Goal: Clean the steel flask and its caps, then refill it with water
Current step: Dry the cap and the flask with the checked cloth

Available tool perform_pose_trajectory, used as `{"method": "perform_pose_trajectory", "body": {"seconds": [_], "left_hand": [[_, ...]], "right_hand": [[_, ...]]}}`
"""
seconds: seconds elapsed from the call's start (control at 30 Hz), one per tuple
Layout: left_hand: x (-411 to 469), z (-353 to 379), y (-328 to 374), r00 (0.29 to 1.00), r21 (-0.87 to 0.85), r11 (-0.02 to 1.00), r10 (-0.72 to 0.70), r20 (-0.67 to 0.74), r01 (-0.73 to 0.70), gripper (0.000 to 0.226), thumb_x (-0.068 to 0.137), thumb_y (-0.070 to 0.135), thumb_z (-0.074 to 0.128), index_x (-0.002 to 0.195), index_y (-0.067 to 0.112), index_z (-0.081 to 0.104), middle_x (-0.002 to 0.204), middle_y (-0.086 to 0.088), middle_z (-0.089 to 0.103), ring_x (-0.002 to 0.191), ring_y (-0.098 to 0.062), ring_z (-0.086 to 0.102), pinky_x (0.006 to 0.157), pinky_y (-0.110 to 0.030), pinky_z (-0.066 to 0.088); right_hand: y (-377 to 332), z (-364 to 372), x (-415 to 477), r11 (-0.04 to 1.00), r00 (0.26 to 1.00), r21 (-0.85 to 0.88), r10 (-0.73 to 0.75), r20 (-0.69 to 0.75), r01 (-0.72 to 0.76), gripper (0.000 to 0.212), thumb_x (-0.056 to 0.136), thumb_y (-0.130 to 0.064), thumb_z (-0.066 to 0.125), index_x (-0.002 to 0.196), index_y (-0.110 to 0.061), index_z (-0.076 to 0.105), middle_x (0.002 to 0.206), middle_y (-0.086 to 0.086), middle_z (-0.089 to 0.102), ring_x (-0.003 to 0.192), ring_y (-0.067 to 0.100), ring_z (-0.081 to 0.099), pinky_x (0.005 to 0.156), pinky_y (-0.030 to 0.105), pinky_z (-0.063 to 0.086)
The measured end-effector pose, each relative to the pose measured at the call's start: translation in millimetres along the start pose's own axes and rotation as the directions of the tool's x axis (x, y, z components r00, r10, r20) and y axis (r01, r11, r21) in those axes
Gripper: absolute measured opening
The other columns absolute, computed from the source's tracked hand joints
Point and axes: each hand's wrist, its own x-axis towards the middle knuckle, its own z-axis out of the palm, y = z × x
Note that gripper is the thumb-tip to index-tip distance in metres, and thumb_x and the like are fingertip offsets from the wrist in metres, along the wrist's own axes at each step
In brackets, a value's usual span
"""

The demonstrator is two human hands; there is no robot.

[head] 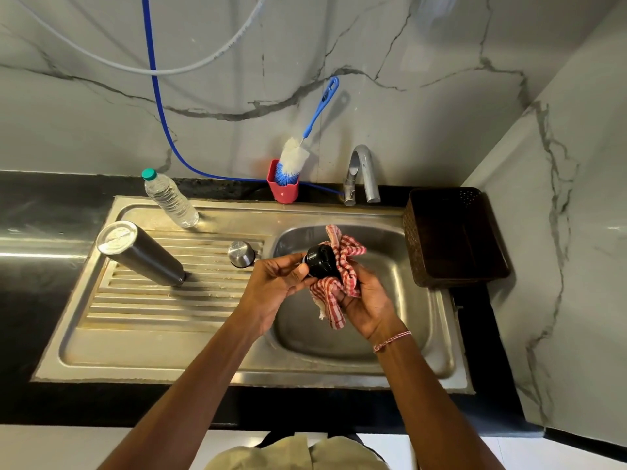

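head view, from where i stand: both hands meet over the sink basin. the left hand has its fingers and thumb curled round a black cap, gripping it from the left side. the right hand is closed round a red-and-white checked cloth, which is bunched against the cap's right side and hangs down a little below the palm. cap and cloth touch, and sit between the two hands.

the steel flask stands on the ribbed draining board, well to the left of the left hand, one flat steel end up. a small steel cap sits on the same board, just beyond the left hand's knuckles. a clear plastic water bottle with a green lid stands further back on the left.

beyond the hands a red cup holds a blue-and-white bottle brush, and the tap is beside it. a dark brown basket sits on the black worktop, to the right of the right hand.
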Motion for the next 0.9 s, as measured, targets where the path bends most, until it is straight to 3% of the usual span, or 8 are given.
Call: {"method": "perform_pose_trajectory", "body": {"seconds": [0.1,0.27,0.37,0.43,0.53,0.63,0.73,0.9], "left_hand": [[1,7,-6,0.997,-0.052,0.999,0.008,-0.074,-0.012,0.027,0.096,-0.005,0.059,0.120,0.000,0.069,0.102,-0.008,0.079,0.100,-0.020,0.076,0.083,-0.027,0.061],[2,19,-10,0.978,-0.209,0.977,-0.076,-0.192,0.035,0.016,0.095,0.002,0.062,0.103,0.000,0.076,0.098,-0.014,0.079,0.092,-0.021,0.076,0.082,-0.026,0.061],[2,20,-8,0.967,-0.145,0.985,-0.128,-0.220,0.097,0.021,0.095,-0.002,0.062,0.088,0.007,0.080,0.094,-0.015,0.078,0.092,-0.027,0.074,0.086,-0.034,0.060],[3,19,-6,0.964,-0.021,0.993,-0.120,-0.237,0.119,0.026,0.094,-0.006,0.063,0.084,0.010,0.081,0.093,-0.014,0.079,0.097,-0.030,0.074,0.094,-0.041,0.058],[4,18,-4,0.967,0.211,0.974,-0.030,-0.252,0.085,0.023,0.090,-0.004,0.070,0.087,0.015,0.082,0.090,-0.006,0.080,0.094,-0.022,0.076,0.097,-0.046,0.058],[4,18,-2,0.967,0.494,0.868,0.173,-0.188,-0.060,0.026,0.088,0.000,0.074,0.087,0.025,0.080,0.084,0.006,0.080,0.084,-0.010,0.077,0.087,-0.040,0.062],[5,15,-1,0.935,0.723,0.640,0.354,0.023,-0.260,0.021,0.085,0.006,0.079,0.101,0.020,0.080,0.090,0.009,0.079,0.080,-0.003,0.075,0.079,-0.031,0.063],[9,5,-4,0.840,0.785,0.421,0.496,0.221,-0.455,0.042,0.082,0.012,0.083,0.123,0.019,0.073,0.109,0.001,0.078,0.084,-0.006,0.073,0.081,-0.010,0.054]], "right_hand": [[-3,-1,2,0.998,0.999,-0.044,-0.043,0.032,0.044,0.048,0.068,-0.037,0.088,0.104,-0.007,0.078,0.099,0.015,0.075,0.078,0.021,0.072,0.071,0.035,0.061],[10,5,-6,0.946,0.964,-0.185,-0.267,0.020,0.266,0.022,0.095,-0.015,0.063,0.113,-0.007,0.073,0.106,0.010,0.076,0.091,0.023,0.073,0.083,0.046,0.059],[11,-2,1,0.543,0.777,-0.594,-0.581,0.244,0.593,0.023,0.097,-0.014,0.065,0.119,-0.010,0.071,0.117,0.001,0.074,0.106,0.015,0.071,0.090,0.039,0.059],[9,-6,8,0.225,0.671,-0.708,-0.590,0.448,0.670,0.038,0.096,-0.029,0.067,0.130,-0.013,0.066,0.129,-0.001,0.067,0.119,0.012,0.063,0.102,0.036,0.052],[10,-4,16,0.076,0.720,-0.825,-0.537,0.440,0.560,0.048,0.096,-0.042,0.063,0.137,-0.019,0.059,0.127,-0.004,0.065,0.115,0.007,0.062,0.098,0.024,0.051],[6,6,19,0.232,0.832,-0.863,-0.461,0.309,0.449,0.042,0.099,-0.050,0.055,0.132,-0.025,0.058,0.119,-0.006,0.066,0.106,0.007,0.064,0.090,0.027,0.056],[-4,14,23,0.599,0.953,-0.754,-0.282,0.114,0.268,0.024,0.102,-0.041,0.052,0.118,-0.026,0.062,0.108,-0.001,0.072,0.098,0.015,0.070,0.083,0.032,0.059],[-20,14,29,0.900,0.993,-0.428,0.108,0.038,-0.081,0.040,0.101,-0.037,0.051,0.118,-0.008,0.071,0.103,0.012,0.073,0.089,0.024,0.070,0.071,0.034,0.056]]}}
